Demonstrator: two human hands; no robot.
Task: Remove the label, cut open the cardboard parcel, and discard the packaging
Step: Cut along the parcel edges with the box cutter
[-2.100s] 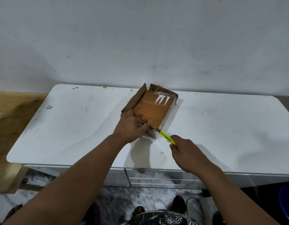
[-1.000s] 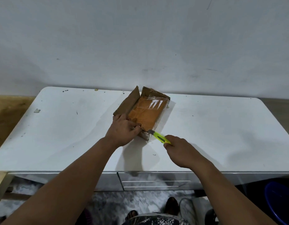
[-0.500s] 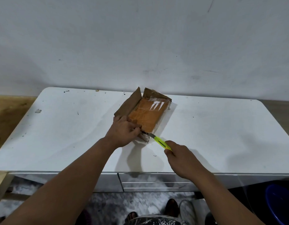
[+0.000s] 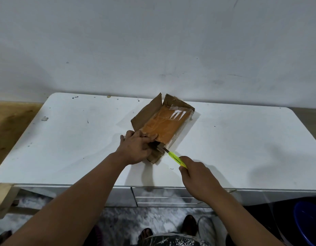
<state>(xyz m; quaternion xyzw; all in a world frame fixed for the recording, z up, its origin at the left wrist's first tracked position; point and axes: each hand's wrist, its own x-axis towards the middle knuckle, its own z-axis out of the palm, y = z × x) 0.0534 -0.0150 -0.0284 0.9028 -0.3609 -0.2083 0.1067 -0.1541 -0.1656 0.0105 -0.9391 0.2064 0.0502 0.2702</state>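
Observation:
A brown cardboard parcel (image 4: 164, 125) wrapped in clear tape lies on the white table (image 4: 242, 148), near its back middle. Its left flap stands up and the near end is split open. My left hand (image 4: 136, 150) grips the parcel's near left corner and holds it down. My right hand (image 4: 198, 176) holds a yellow-green utility knife (image 4: 176, 159). The knife's blade is in the parcel's near end, at the torn cardboard. No label can be made out.
A white wall rises right behind the table. A wooden surface (image 4: 10, 121) lies to the left. A blue bin (image 4: 308, 222) stands on the floor at the lower right. Drawers (image 4: 162, 197) sit under the table's front edge, above my feet.
The near end of the parcel has opened wider and its cardboard now hangs torn. My left hand has moved a little onto that end. The knife blade stays at the near edge.

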